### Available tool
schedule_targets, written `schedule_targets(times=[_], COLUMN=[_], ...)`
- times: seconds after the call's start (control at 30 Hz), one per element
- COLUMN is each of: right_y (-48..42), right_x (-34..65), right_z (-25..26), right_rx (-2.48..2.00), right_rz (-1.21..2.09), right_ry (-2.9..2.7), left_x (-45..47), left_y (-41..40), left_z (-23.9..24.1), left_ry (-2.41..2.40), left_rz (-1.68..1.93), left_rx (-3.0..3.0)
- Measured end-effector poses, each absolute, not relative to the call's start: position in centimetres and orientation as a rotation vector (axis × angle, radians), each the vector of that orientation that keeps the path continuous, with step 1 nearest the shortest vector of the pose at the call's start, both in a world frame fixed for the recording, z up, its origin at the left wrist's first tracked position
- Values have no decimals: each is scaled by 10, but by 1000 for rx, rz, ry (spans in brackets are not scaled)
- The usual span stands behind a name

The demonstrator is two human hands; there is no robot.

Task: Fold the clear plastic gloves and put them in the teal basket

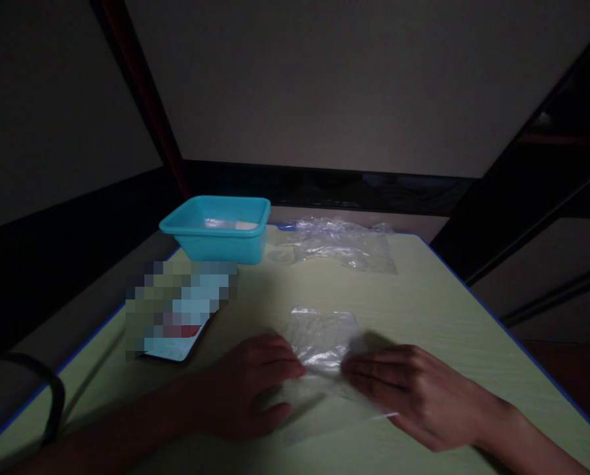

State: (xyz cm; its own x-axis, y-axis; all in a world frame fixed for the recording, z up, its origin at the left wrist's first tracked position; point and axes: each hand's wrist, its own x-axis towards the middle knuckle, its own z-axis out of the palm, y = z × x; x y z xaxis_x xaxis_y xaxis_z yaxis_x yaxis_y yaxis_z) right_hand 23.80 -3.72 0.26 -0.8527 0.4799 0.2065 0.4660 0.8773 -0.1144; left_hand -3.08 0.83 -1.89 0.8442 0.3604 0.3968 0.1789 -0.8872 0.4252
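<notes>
A clear plastic bag point(324, 336) lies on the table between my hands, with a shiny crease across its middle. My left hand point(255, 386) rests at the bag's left side, fingers stretched out and touching it near the crease, thumb held apart below. On the opposite side, my right hand point(416, 396) lies over the bag's right edge with its fingers straight and close together. The near part of the bag is thin and hard to see against the tabletop. Whether any film is pinched under the right fingers is hidden.
The pale green table point(255, 310) has a blue edge. A turquoise plastic basin point(220, 247) with something pale inside stands at the back left. Crumpled clear plastic point(344, 241) lies at the back. A phone point(176, 346), partly pixelated, rests at left; a dark cable point(55, 396) curves nearby.
</notes>
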Motion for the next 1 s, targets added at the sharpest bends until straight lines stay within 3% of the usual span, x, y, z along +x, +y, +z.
schedule_targets(times=[0.27, 0.47, 0.6, 0.77, 1.0], right_y=[-39, -36, -29, -14, -5], right_x=[240, 241, 239, 235, 240], right_z=[4, 5, 3, -11, -19], right_rx=[-780, -1098, -1211, -1227, -1370], right_rz=[371, 662, 1000, 1203, 1299], right_ry=[-2749, -2558, -2210, -1901, -1671], left_x=[-34, -41, -28, -7, -3], left_y=[9, 4, 7, 17, 16], left_z=[-18, -35, -35, -33, -39], left_ry=[237, 475, 795, 859, 1003], left_rz=[628, 684, 632, 645, 716], left_rx=[2629, 2590, 2206, 1628, 1510])
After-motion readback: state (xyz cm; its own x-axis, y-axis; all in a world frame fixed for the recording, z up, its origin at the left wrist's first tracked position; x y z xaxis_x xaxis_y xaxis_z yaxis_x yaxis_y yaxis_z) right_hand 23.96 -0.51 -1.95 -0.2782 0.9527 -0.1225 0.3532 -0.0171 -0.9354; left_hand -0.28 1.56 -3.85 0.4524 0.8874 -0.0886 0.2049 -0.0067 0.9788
